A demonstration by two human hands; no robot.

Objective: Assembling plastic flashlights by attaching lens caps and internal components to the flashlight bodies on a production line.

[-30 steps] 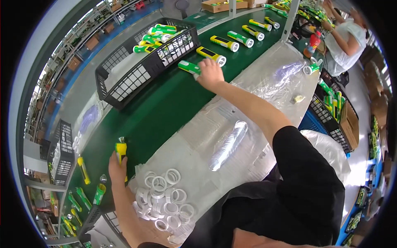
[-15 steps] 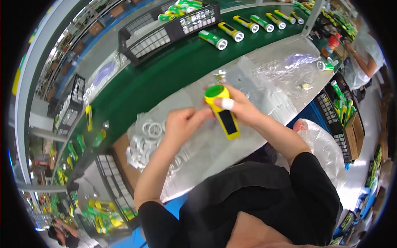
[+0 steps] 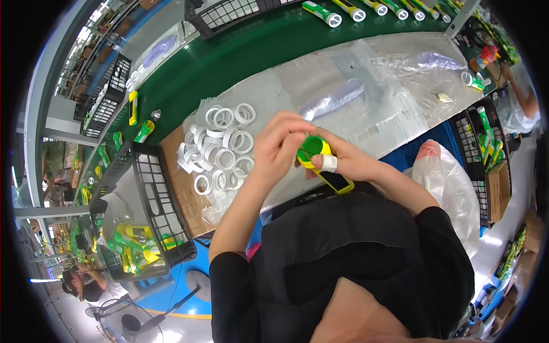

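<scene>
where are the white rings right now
In the head view, the white rings lie in a pile left of centre, between the black crate and the left hand.

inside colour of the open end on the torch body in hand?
Green, with yellow outside. The head view shows the open end of the torch body best.

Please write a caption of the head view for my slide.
Right hand grips a yellow flashlight body, left hand at its open green end, near white rings.
</scene>
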